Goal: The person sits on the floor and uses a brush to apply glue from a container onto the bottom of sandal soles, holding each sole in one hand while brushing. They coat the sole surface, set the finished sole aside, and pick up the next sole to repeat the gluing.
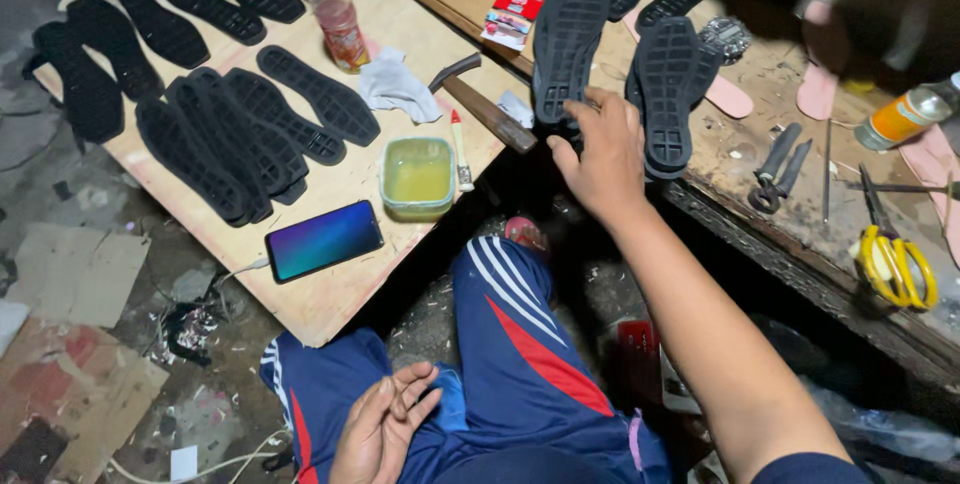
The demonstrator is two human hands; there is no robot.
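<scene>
My right hand (603, 157) reaches forward to the near edge of the workbench and grips the heel end of a stack of black rubber shoe soles (566, 44), tread side up. A second stack of black soles (670, 89) stands right beside it, touching the hand's far side. My left hand (385, 424) rests open, palm up, on my thigh in blue track trousers (520, 344) with white and red stripes. It holds nothing.
A plywood board (330, 299) carries several black soles (250, 129), a smartphone (324, 241), a tub of yellowish glue (417, 177), a small brush (461, 152), a hammer (480, 104), a rag (397, 84) and a drink bottle (335, 14). Pliers (780, 164), yellow-handled scissors (895, 264) and a spray can (905, 116) lie on the bench.
</scene>
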